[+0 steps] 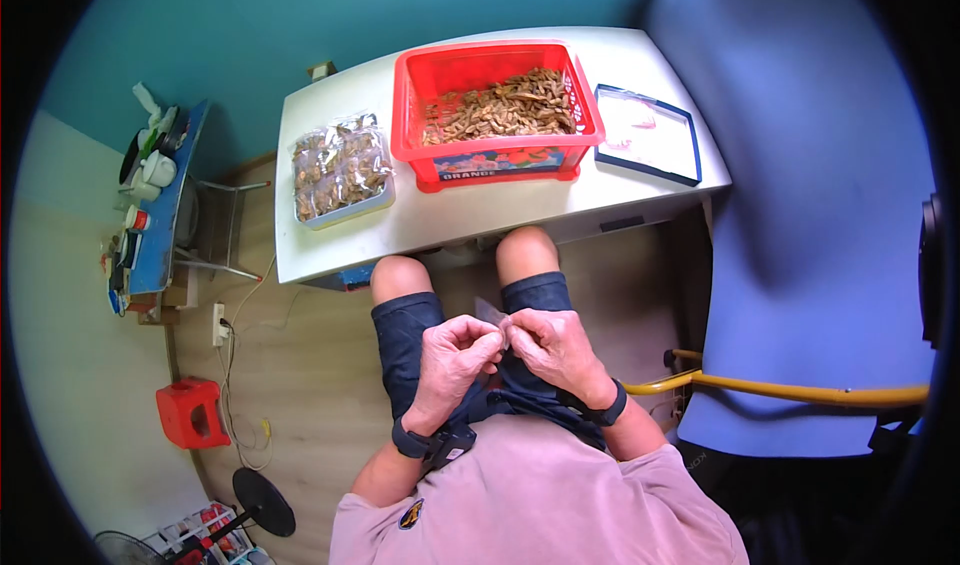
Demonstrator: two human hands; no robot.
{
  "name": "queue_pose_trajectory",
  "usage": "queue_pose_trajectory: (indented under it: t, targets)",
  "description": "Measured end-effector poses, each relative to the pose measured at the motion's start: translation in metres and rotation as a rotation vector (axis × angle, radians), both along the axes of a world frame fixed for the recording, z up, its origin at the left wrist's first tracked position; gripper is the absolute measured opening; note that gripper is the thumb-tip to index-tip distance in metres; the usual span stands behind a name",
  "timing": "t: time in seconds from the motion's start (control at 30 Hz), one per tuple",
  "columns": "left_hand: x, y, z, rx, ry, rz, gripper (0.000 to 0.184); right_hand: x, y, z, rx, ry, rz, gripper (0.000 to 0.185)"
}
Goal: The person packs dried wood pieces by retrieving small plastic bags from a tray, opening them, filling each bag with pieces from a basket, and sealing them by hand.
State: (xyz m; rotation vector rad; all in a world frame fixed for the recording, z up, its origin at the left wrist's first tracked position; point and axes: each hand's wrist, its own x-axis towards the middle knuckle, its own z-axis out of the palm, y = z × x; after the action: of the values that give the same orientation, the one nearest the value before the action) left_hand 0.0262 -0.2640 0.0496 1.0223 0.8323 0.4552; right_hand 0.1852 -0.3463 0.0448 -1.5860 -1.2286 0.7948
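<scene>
Above my lap, my left hand (456, 361) and my right hand (562, 351) meet, thumbs and fingers pinched together. Between them is a small clear plastic bag (488, 312), its flat corner sticking up past the fingertips. Both hands grip it, and most of it is hidden by the fingers. On the table beyond my knees stands a red plastic crate (500, 147), partly filled with small brown pieces (515, 107) that look like peanuts in the shell. To its left, a pale tray (350, 215) is heaped with several clear packets (340, 165) of similar brown pieces.
The white table (420, 223) spans the space ahead of my knees. A dark-framed shallow tray (650, 135) lies right of the crate. At left are a blue side table (165, 230) with crockery, a red stool (192, 413), cables and a power strip (219, 325). A yellow bar (810, 390) runs at right.
</scene>
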Motion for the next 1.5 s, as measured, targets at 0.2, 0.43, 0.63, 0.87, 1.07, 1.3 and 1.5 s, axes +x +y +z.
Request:
queue_pose_trajectory:
  t: [0.2,0.43,0.63,0.87,1.07,1.3,1.5]
  targets:
    - [0.003,-0.009,-0.005,0.319,0.131,-0.008,0.002,0.006,-0.003,0.002,0.086,-0.468,-0.066,0.01]
    - [0.012,-0.01,0.011,1.172,0.339,-0.07,0.045,0.016,-0.007,0.01,0.076,-0.421,-0.038,0.014]
    - [0.017,-0.014,0.003,1.298,0.259,-0.219,0.065,0.021,-0.008,0.011,0.087,-0.312,0.043,0.016]
    - [0.017,-0.016,-0.001,1.255,0.213,-0.198,0.043,0.02,-0.012,0.015,0.102,-0.311,0.038,0.016]
    - [0.019,-0.006,-0.003,1.122,0.118,-0.163,0.039,0.02,-0.004,0.024,0.065,-0.361,0.031,0.018]
    - [0.027,0.021,-0.011,1.039,0.033,-0.138,0.039,0.036,0.023,0.038,-0.048,-0.306,0.065,0.02]
    - [0.046,0.064,-0.013,0.973,-0.092,-0.147,0.036,0.059,0.052,0.046,-0.017,-0.252,0.045,0.013]
